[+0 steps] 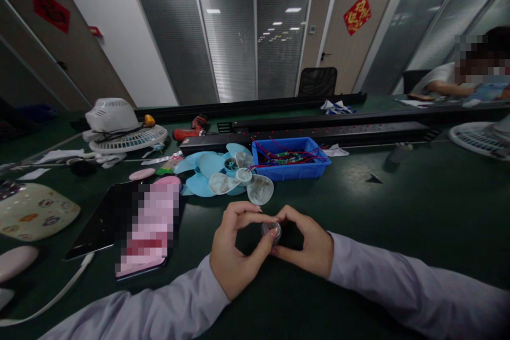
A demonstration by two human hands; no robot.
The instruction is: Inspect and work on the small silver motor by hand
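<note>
Over the near middle of the table, my left hand and my right hand meet around a small round metal part. Its silvery, disc-like end faces up, with a small dark spot near the centre. My left thumb and forefinger pinch it from the left. On the other side, my right thumb and fingertips close on it too. The fingers cover its lower portion, and its exact kind cannot be made out. Just beyond my hands lie light-blue fan blades and a greyish fan blade.
A blue bin holds red wires and green circuit boards. Left are a pink-cased phone, a dark tablet and a white fan. A red drill lies by a long black rail. Another person sits far right.
</note>
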